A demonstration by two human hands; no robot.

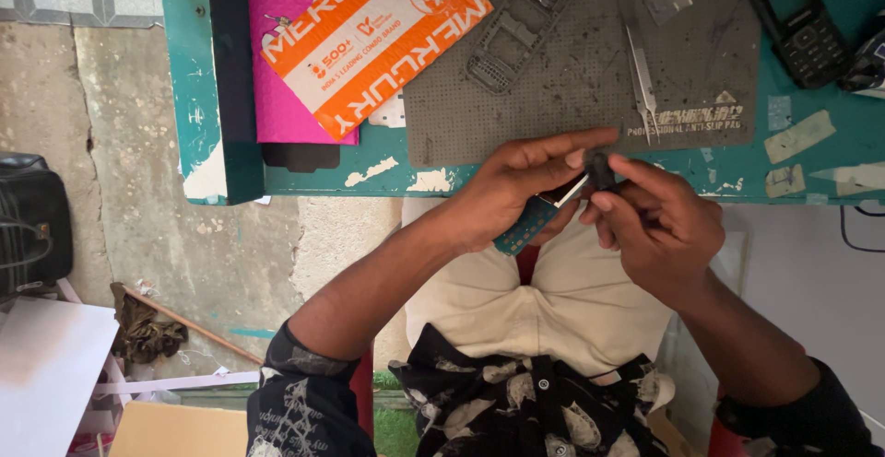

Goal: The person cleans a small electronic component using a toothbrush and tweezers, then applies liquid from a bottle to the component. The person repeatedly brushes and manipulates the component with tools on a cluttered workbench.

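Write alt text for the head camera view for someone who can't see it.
Two hands work at the table edge: the left hand holds a teal-handled tool, and the right hand pinches a small dark part. Tweezers lie on a grey mat.

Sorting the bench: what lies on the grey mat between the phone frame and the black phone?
In the head view, tweezers and a small grey metal part lie between the phone frame and black phone.

The counter (198, 98) is wood with chipped, worn teal paint. On it lies a matt grey rubber mat (590, 79), finely dimpled, with shiny metal tweezers (643, 79) and a glossy black plastic phone (797, 19). An orange packet (373, 38) looks like smooth printed paper. The floor (138, 144) is rough, cracked concrete.
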